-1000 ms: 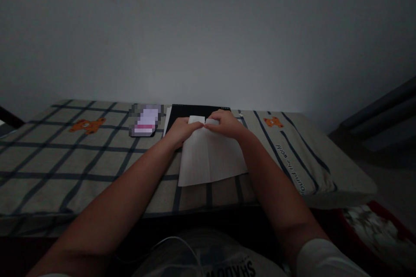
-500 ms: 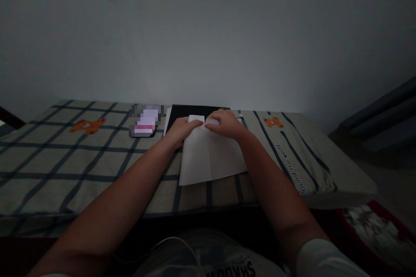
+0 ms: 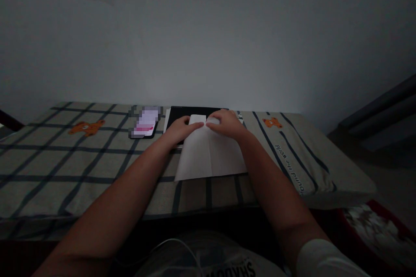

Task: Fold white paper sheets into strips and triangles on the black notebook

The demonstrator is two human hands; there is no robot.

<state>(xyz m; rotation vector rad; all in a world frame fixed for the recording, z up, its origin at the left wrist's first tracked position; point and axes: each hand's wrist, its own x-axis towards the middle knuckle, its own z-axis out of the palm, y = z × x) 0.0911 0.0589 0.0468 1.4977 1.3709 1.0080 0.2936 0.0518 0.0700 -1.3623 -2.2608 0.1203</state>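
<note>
Far to my left on the checked grey bedcover with dark blue lines (image 3: 65, 160) sits an orange bear print (image 3: 85, 127), and nearer the middle lies a phone with a lit, blurred screen (image 3: 145, 122), well apart from my work. Next comes my left hand (image 3: 178, 129), fingertips pressed flat on the top of the white sheet of paper (image 3: 211, 156), which lies on the bedcover with its far end over a flat black rectangular pad (image 3: 182, 113) by the wall. My right hand (image 3: 227, 123) meets the left at the sheet's centre line; both press down, neither clamped around anything.

Judging by what shows, a lengthwise crease already runs down the middle and the top corners look folded in towards it, so the early folds seem done and the lower body of the sheet is unfolded yet flat.

For room, the near edge of the bed runs close below the paper, the wall stands just behind the pad, and open cover stretches to the right as far as the printed lettering (image 3: 290, 169) and a second bear (image 3: 272, 121).
</note>
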